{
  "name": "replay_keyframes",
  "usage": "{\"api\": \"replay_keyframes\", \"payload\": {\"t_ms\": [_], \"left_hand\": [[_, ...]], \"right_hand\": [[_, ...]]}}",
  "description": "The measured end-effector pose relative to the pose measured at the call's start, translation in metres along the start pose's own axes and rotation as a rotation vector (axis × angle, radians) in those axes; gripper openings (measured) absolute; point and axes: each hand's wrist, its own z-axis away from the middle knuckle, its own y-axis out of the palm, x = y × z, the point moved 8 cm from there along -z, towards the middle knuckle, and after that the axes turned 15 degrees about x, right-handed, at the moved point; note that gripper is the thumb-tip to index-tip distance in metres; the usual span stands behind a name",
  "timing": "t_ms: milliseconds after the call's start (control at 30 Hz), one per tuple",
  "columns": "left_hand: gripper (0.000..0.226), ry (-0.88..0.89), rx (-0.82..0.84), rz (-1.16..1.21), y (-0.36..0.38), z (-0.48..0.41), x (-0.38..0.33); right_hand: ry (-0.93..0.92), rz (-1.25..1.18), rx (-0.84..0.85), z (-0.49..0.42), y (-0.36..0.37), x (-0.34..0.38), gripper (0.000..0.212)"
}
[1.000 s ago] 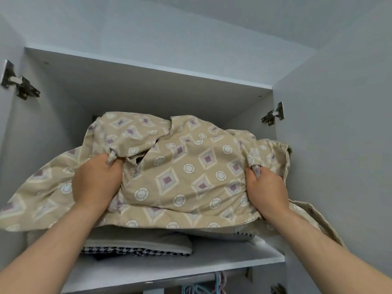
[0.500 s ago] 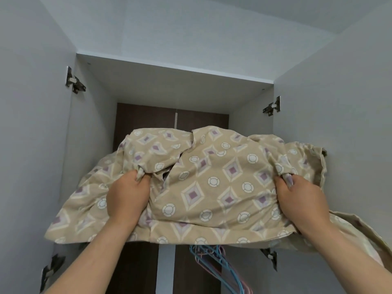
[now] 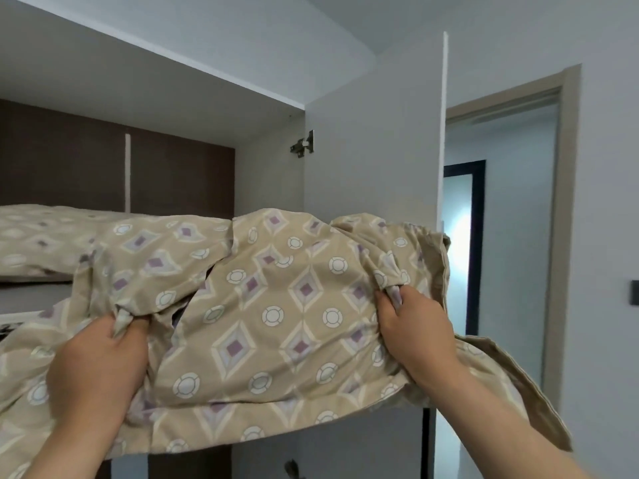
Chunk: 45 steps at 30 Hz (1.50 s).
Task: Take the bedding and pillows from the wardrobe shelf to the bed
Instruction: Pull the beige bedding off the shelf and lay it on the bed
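A bulky beige bedding bundle (image 3: pixel 276 305) with purple diamonds and white circles fills the middle of the view, held up in front of the open wardrobe. My left hand (image 3: pixel 96 368) grips a bunched fold on its left side. My right hand (image 3: pixel 415 333) grips a pinched fold near its right end. A loose edge of the fabric hangs down past my right forearm. More fabric of the same pattern (image 3: pixel 41 236) lies on the wardrobe shelf (image 3: pixel 24 299) at the left; whether it is part of the same piece is unclear.
The open wardrobe door (image 3: pixel 373 167) stands just behind the bundle on the right, with a metal hinge (image 3: pixel 303 146) on it. Beyond it an open doorway (image 3: pixel 501 219) leads to a hallway. A dark brown panel (image 3: pixel 103 167) forms the wardrobe's back.
I have pulled the bundle out of the shelf and away from it, and my view has swung right, bringing the door edge and the doorway into sight. Both hands keep their grip.
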Motion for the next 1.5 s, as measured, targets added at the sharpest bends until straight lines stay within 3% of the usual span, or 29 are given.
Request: {"api": "replay_keyframes", "payload": {"t_ms": [100,433,733,1067,1500], "left_hand": [[0.055,-0.033,0.100,0.021,0.027,0.021,-0.004],[0.042,0.141,0.280,0.203,0.082,0.115,-0.115],[0.042,0.219,0.444,0.349,0.132,0.223,-0.244],[0.040,0.437,0.680,0.551,0.199,0.394,-0.418],[0.040,0.671,1.024,0.771,0.294,0.615,-0.619]], "right_hand": [[0.043,0.108,-0.040,0.029,-0.032,-0.015,0.033],[0.246,0.294,-0.167,0.126,-0.167,-0.090,0.034],[0.407,0.366,-0.271,0.226,-0.320,-0.169,0.034],[0.671,0.533,-0.429,0.382,-0.500,-0.256,0.034],[1.018,0.791,-0.663,0.549,-0.656,-0.308,0.034]]}}
